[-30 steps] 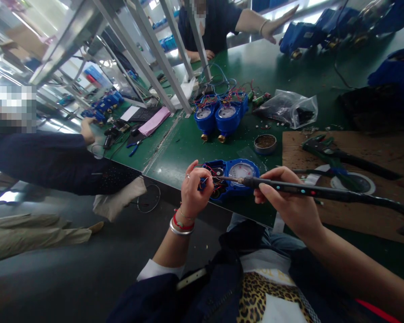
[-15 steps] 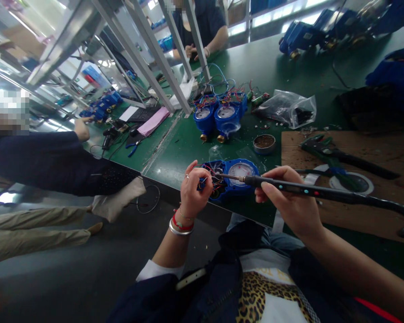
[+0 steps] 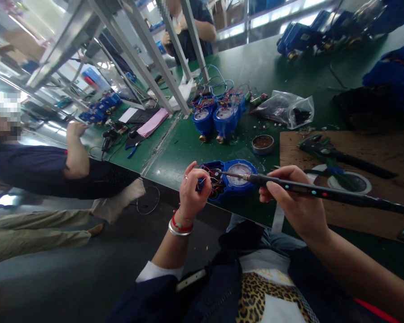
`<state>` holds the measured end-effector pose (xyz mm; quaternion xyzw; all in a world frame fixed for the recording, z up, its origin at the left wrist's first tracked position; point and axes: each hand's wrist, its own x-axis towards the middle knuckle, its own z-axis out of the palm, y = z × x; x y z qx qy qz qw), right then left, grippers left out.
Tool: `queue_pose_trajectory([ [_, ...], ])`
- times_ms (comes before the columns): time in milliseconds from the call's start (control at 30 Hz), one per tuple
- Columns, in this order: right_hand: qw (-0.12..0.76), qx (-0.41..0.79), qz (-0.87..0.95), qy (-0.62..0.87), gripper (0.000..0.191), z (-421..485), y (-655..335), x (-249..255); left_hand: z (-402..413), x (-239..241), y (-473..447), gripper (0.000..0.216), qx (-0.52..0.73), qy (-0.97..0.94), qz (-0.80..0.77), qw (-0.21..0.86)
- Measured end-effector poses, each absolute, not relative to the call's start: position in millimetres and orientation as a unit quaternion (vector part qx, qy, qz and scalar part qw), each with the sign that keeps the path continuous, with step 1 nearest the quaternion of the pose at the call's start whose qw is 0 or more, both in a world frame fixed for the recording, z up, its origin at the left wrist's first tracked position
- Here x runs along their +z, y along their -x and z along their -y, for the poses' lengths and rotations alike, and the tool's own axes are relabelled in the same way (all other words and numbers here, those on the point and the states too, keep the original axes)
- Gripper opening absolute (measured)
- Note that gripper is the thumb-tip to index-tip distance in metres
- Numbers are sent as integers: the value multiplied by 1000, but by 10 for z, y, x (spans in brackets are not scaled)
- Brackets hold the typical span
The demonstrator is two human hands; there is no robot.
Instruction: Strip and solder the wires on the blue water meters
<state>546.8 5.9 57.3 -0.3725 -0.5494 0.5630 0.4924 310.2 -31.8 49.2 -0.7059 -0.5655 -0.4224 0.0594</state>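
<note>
A blue water meter (image 3: 237, 190) with a round glass dial lies at the table's front edge, its wiring compartment open and full of thin red, white and dark wires (image 3: 217, 179). My left hand (image 3: 195, 186) is at the compartment's left side, thumb and forefinger pinched on a thin wire whose end is hidden by the fingers. In my right hand (image 3: 294, 197) is a black soldering iron (image 3: 309, 190), held like a pen. Its metal tip points left over the dial, reaching the compartment's edge; whether it touches anything there I cannot tell.
Behind the meter stand two more blue meters (image 3: 224, 121) with loose wires. A round tin (image 3: 263, 143), a clear plastic bag (image 3: 286, 110) and green-handled cutters (image 3: 323, 150) on a wooden board (image 3: 299, 139) lie to the right. Metal posts (image 3: 177, 85) rise at left. Two co-workers are nearby.
The soldering iron has shifted slightly right, with its tip a little higher. Wisps of smoke near the meters have thinned. Both co-workers have raised their hands. My left hand is nearly still.
</note>
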Motion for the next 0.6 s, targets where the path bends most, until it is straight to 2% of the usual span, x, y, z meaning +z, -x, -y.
queue_pose_trajectory([
  [267, 549, 498, 546, 390, 11, -285, -5888, 691, 304, 507, -3129, 10, -426, 705, 564, 65],
  [500, 621, 254, 529, 519, 13, -990, -6956, 794, 274, 508, -3112, 12, -437, 717, 538, 67],
  [600, 594, 165, 520, 591, 18, -1367, -7354, 865, 269, 504, -3098, 11, -436, 719, 536, 78],
])
